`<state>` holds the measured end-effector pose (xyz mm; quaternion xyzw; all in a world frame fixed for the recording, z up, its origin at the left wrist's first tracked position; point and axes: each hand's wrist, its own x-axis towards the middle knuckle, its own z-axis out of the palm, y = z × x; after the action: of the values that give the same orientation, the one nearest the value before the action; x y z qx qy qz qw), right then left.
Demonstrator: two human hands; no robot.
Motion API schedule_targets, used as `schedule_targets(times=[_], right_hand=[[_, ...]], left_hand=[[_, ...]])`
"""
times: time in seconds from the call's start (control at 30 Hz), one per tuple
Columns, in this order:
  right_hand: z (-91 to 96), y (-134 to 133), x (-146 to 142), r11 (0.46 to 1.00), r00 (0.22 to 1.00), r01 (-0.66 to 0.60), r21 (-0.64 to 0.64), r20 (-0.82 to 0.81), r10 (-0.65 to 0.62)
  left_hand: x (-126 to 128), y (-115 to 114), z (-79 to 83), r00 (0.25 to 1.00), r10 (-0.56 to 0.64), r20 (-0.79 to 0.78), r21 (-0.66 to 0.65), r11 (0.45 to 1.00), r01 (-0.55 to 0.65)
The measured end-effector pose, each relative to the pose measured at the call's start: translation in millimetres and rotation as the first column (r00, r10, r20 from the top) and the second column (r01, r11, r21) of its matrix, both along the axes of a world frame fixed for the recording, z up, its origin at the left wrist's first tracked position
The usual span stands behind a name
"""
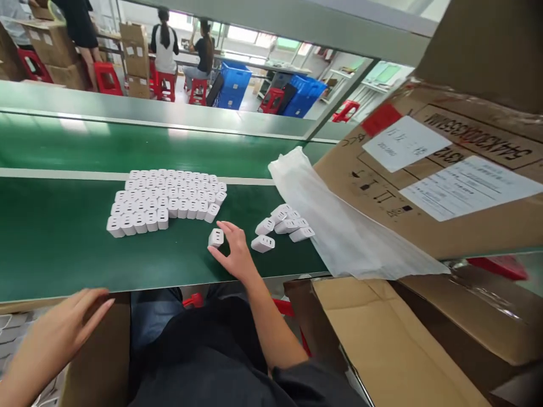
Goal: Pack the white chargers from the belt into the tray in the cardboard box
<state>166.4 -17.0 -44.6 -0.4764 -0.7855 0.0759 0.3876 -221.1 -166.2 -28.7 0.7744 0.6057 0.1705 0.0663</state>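
My right hand (pixel 236 254) rests on the green belt (pixel 55 254) and pinches one small white charger block (pixel 216 237) between thumb and fingers. Left of it stands a tidy array of several white charger blocks (pixel 165 199) in rows. A loose pile of the same blocks (pixel 285 225) lies just right of the hand. My left hand (pixel 63 330) hovers low at the left over the edge of a cardboard box (pixel 102 362), fingers stretched out and holding nothing.
A large tipped cardboard box (pixel 436 175) with a plastic liner (pixel 335 226) spilling out sits at the right. An open carton (pixel 403 345) stands below it. Other people sit on red stools beyond the belt, near blue crates (pixel 233 85).
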Motion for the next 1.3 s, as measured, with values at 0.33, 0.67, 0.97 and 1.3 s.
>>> schedule_targets(times=[0.33,0.67,0.97,1.3], right_hand=[[1.3,-26.2,47.3,0.969,0.981,0.177,0.171,-0.114,-0.159],[-18.0,-9.0,104.6,0.911,0.916,0.392,0.132,0.044,-0.400],[9.0,3.8,71.2,0.893,0.898,0.410,0.183,-0.252,-0.361],[1.6,10.7,73.1,0.876,0.888,-0.379,-0.298,-0.383,0.254]], left_hand=[[181.7,166.9,12.7,0.880,-0.475,0.018,0.078,0.878,0.473],[198.8,208.2,-0.4,0.779,-0.624,0.063,0.007,0.781,0.625],[194.5,205.1,-4.4,0.773,-0.630,0.071,0.066,0.776,0.627],[197.9,201.6,4.4,0.732,-0.675,0.092,0.016,0.736,0.677]])
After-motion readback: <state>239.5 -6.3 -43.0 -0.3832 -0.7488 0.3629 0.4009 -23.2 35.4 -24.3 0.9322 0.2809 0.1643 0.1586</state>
